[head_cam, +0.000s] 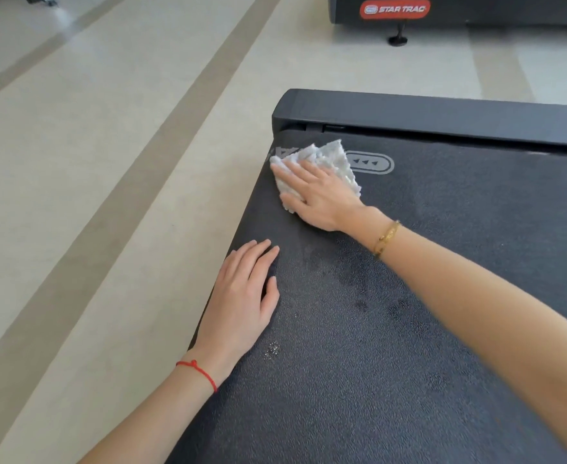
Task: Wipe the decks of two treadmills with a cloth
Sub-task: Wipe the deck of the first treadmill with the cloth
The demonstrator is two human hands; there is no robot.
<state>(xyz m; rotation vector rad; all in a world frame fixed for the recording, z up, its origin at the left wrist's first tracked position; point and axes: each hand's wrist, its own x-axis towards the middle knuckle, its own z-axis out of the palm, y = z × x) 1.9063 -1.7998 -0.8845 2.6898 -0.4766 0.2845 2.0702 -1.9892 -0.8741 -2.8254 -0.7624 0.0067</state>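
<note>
A black textured treadmill deck (pixel 426 296) fills the lower right of the head view. Near its far left corner lies a white fluffy cloth (pixel 334 159), and my right hand (pixel 319 199) presses flat on it with straight fingers. My left hand (pixel 245 296) rests flat on the deck's left edge, fingers straight, holding nothing. Damp dark patches and small droplets show on the deck between the two hands. A second treadmill (pixel 459 10) with a red Star Trac label stands at the top right.
The deck ends at a dark grey end cap (pixel 442 113). Pale tiled floor (pixel 108 162) with darker stripes lies to the left and beyond. The second treadmill's black levelling foot (pixel 398 37) stands on the floor.
</note>
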